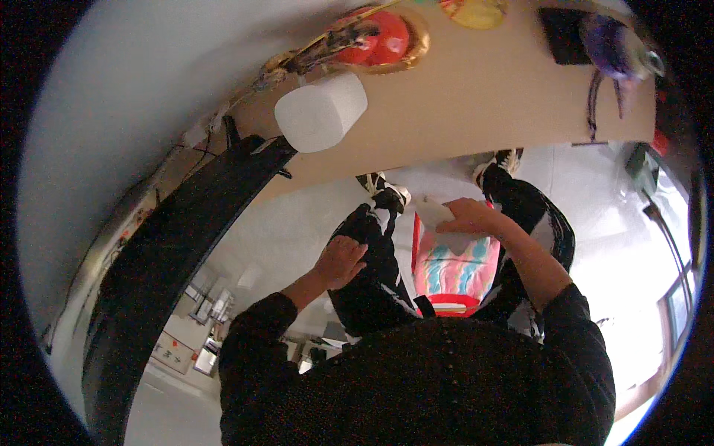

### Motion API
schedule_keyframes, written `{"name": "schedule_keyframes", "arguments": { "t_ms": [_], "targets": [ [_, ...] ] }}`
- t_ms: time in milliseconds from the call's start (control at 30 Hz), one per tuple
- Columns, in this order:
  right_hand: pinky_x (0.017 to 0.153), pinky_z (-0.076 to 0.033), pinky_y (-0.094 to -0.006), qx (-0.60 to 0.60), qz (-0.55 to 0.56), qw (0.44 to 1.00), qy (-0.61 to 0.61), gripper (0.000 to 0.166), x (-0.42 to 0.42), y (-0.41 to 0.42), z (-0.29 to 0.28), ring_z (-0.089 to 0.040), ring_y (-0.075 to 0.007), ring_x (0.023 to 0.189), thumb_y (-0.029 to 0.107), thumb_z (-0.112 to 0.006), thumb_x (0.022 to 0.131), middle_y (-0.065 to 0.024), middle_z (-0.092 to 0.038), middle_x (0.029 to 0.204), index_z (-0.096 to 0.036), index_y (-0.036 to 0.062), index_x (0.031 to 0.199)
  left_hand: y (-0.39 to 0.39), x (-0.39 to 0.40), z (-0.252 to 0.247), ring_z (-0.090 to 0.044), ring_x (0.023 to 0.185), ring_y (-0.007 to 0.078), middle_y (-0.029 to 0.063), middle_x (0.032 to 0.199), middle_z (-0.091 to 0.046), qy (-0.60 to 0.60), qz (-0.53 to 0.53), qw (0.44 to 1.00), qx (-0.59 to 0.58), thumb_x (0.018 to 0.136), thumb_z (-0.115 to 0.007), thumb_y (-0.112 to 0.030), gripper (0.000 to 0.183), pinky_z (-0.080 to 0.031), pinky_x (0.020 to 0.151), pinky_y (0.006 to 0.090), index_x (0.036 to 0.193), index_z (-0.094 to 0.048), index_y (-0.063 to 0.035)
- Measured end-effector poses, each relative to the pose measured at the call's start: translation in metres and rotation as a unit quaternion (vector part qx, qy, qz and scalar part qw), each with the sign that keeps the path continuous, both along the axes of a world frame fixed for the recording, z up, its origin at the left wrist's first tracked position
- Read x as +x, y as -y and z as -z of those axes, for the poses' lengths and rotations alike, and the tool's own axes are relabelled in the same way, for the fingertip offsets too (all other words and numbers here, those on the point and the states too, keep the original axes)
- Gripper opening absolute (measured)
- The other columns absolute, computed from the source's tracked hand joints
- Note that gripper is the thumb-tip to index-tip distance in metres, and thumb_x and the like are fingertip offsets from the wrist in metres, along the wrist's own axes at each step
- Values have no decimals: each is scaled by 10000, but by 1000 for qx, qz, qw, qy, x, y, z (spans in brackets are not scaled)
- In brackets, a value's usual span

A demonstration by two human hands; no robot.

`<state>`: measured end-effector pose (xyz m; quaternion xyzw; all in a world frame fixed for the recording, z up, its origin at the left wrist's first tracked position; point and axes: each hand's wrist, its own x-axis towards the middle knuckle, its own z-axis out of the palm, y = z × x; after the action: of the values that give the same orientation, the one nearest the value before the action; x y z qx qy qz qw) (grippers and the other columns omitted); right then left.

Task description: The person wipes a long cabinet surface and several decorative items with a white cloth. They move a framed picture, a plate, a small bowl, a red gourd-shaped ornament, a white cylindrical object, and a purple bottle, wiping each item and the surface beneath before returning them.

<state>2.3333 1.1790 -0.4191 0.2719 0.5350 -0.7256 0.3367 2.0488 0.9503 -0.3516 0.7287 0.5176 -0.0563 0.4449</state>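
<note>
My right hand (474,216) is closed on a piece of white paper or thin cloth (435,214). It hangs between my legs, over a seat or cushion (454,267) patterned in pink and teal with a red rim. Resting palm-down on the dark trouser leg (371,279) near the knee, my left hand (341,259) holds nothing, its fingers loosely bent.
Ahead stands a tan-topped surface (474,100) bearing a white roll (318,114), red round items (379,42) on a gold dish, a yellow item (474,12) and a blurred purple object (611,47). A long black screen (173,245) runs along the left.
</note>
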Motion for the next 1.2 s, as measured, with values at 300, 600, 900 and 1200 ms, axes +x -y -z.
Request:
{"name": "schedule_keyframes", "arguments": {
  "t_ms": [300, 600, 900, 1200],
  "targets": [
    [774, -485, -430, 93, -93, 983, -124, 503, -7, -22, 13, -627, -373, 845, 431, -619, 768, -219, -643, 903, -586, 8, 1038, 26, 0, -9, -513, 952, 279, 115, 984, -553, -82, 7, 994, -66, 810, -600, -297, 431, -362, 894, 441, 1158, -535, -52],
    [810, -477, -445, 105, -87, 979, -154, 527, -23, -41, 8, -627, -352, 894, 420, -621, 772, -209, -647, 937, -551, 33, 1122, 48, -15, 7, -523, 973, 289, 117, 998, -575, -191, -58, 977, 72, 764, -631, -256, 389, -388, 887, 452, 1084, -587, -39],
    [824, -471, -403, 238, 88, 943, -214, 627, -46, -31, 29, -613, -284, 931, 441, -667, 757, -161, -643, 1045, -546, 13, 1199, 54, 14, 5, -506, 986, 330, 154, 1021, -556, -268, -161, 922, 226, 831, -579, -242, 317, -389, 906, 424, 1046, -559, -10],
    [794, -498, -345, 45, 414, 893, -170, 486, -29, 36, 7, -613, -215, 901, 338, -608, 856, -111, -623, 1041, -519, -18, 1174, 68, 28, 23, -509, 988, 330, 153, 998, -559, -264, -272, 799, 467, 807, -631, -289, 322, -411, 860, 420, 958, -568, -12]
  ]
}}
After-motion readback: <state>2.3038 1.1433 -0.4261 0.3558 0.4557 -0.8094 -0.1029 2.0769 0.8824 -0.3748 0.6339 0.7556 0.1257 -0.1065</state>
